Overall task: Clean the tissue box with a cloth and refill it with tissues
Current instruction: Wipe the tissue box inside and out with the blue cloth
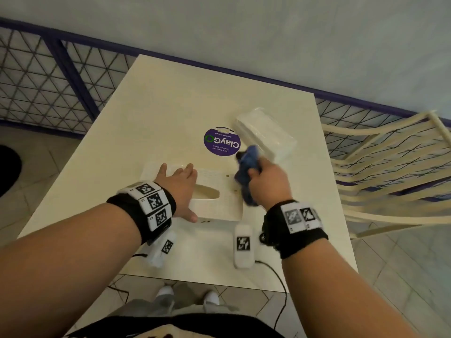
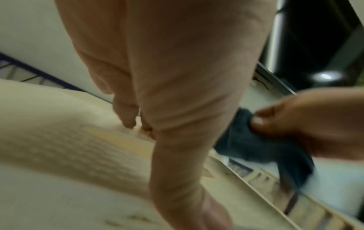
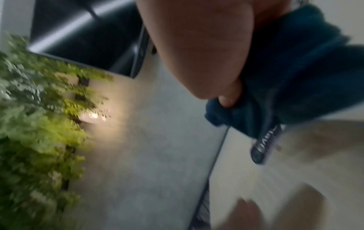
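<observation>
A cream tissue box with an oval slot lies flat near the front middle of the table. My left hand rests on the box's left part, fingers spread straight over the top and the thumb down its near side. In the left wrist view those fingers press on the box. My right hand grips a bunched blue cloth above the box's right end; the cloth hangs from it. A clear-wrapped pack of white tissues lies behind, at the table's right.
A round purple ClayGo sticker marks the table's middle. Two white tagged devices with cables lie near the front edge. A cream slatted chair stands to the right, a mesh fence behind. My shoes show below the table.
</observation>
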Demonstrator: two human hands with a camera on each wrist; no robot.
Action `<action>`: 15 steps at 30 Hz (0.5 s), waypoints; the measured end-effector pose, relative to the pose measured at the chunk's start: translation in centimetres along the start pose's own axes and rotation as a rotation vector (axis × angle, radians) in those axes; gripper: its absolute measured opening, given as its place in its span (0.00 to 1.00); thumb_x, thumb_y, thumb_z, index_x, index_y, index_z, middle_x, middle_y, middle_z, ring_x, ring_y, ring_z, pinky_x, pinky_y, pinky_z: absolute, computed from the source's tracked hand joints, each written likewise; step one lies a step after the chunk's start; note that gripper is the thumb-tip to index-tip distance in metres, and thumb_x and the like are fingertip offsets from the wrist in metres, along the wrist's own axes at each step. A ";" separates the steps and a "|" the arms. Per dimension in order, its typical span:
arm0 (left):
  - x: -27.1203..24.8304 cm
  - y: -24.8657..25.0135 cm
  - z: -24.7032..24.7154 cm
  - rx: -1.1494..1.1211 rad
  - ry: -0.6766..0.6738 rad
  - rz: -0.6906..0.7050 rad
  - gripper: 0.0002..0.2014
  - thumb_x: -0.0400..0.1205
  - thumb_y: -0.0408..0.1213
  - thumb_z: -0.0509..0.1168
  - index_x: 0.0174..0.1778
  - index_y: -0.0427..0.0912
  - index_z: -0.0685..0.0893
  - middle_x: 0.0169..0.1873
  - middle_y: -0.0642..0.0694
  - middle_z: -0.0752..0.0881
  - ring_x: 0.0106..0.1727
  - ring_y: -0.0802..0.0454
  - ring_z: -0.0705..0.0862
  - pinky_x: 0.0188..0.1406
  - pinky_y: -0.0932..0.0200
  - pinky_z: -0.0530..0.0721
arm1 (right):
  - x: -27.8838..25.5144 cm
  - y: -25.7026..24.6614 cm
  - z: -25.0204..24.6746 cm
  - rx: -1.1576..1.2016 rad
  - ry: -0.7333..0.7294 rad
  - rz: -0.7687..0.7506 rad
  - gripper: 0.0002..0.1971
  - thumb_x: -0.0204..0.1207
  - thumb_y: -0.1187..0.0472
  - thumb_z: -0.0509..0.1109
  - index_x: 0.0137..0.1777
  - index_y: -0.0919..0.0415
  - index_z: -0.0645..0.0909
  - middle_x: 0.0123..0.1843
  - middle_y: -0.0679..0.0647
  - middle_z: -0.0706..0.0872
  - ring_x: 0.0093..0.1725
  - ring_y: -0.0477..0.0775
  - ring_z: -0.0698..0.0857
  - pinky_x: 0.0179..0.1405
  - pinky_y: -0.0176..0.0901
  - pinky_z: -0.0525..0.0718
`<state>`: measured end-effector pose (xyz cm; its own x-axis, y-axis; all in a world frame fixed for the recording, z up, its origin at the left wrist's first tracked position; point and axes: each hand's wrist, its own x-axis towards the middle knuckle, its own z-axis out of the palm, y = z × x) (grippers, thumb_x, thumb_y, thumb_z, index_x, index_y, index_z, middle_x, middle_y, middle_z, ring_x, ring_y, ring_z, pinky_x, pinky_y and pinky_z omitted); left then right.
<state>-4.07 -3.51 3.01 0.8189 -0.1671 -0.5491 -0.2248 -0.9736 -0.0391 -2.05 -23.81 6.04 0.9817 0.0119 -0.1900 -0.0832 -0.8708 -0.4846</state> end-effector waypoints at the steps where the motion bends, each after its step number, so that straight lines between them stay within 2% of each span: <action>1: 0.2 -0.2 0.1 -0.033 0.002 -0.002 0.60 0.67 0.66 0.71 0.83 0.42 0.42 0.84 0.44 0.40 0.84 0.47 0.46 0.79 0.32 0.40 | -0.6 0.0 1.7 -0.149 -0.171 -0.038 0.21 0.83 0.59 0.59 0.76 0.58 0.69 0.75 0.65 0.74 0.71 0.65 0.76 0.60 0.45 0.75; 2: 0.2 -0.4 0.2 -0.064 -0.003 0.000 0.60 0.67 0.65 0.72 0.83 0.43 0.41 0.84 0.46 0.39 0.84 0.49 0.45 0.79 0.33 0.39 | -1.1 0.1 3.4 -0.286 -0.328 -0.059 0.26 0.84 0.57 0.57 0.81 0.60 0.61 0.84 0.65 0.60 0.79 0.66 0.66 0.71 0.50 0.71; 3: 0.2 -0.6 0.3 -0.088 -0.015 0.003 0.60 0.67 0.64 0.72 0.83 0.44 0.41 0.84 0.47 0.38 0.84 0.49 0.44 0.79 0.33 0.39 | -1.5 0.3 4.9 -0.376 -0.426 -0.066 0.30 0.85 0.56 0.55 0.85 0.59 0.50 0.87 0.62 0.45 0.84 0.66 0.54 0.80 0.56 0.62; 4: 0.3 -0.7 0.3 -0.099 -0.027 0.008 0.60 0.67 0.63 0.73 0.83 0.45 0.41 0.84 0.47 0.37 0.84 0.50 0.44 0.79 0.34 0.38 | -1.6 0.3 5.9 -0.406 -0.452 -0.057 0.33 0.86 0.55 0.53 0.86 0.57 0.41 0.87 0.59 0.36 0.86 0.66 0.43 0.83 0.58 0.53; 5: 0.4 -0.7 0.3 -0.100 -0.036 0.010 0.60 0.67 0.62 0.73 0.83 0.45 0.40 0.84 0.48 0.37 0.84 0.50 0.43 0.80 0.34 0.38 | -1.4 0.2 6.5 -0.409 -0.434 -0.047 0.34 0.86 0.55 0.51 0.85 0.56 0.37 0.86 0.57 0.32 0.85 0.64 0.37 0.84 0.59 0.47; 8: 0.6 -0.6 0.1 -0.066 -0.054 0.011 0.60 0.67 0.63 0.73 0.83 0.46 0.40 0.84 0.48 0.37 0.84 0.49 0.43 0.80 0.34 0.37 | 0.3 -1.0 6.7 -0.443 -0.401 -0.084 0.32 0.87 0.53 0.49 0.85 0.53 0.35 0.87 0.54 0.33 0.85 0.61 0.34 0.83 0.60 0.42; 13: 0.3 -0.9 0.3 0.057 -0.026 0.004 0.57 0.69 0.74 0.60 0.83 0.46 0.38 0.84 0.48 0.36 0.84 0.47 0.42 0.78 0.33 0.34 | 1.2 -1.2 5.9 -0.505 -0.405 -0.158 0.32 0.86 0.55 0.53 0.85 0.57 0.42 0.88 0.55 0.43 0.86 0.59 0.44 0.84 0.57 0.49; 15: 0.3 -0.9 0.5 0.052 -0.008 0.003 0.58 0.69 0.74 0.60 0.83 0.46 0.37 0.84 0.47 0.37 0.84 0.46 0.43 0.77 0.34 0.34 | -0.2 -0.3 5.4 -0.548 -0.405 -0.135 0.34 0.84 0.56 0.58 0.85 0.60 0.46 0.87 0.57 0.48 0.85 0.60 0.50 0.83 0.56 0.55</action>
<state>-3.84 -2.62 2.46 0.8137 -0.1688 -0.5562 -0.2551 -0.9635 -0.0808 -3.20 -20.92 1.62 0.8272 0.2271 -0.5140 0.2382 -0.9702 -0.0454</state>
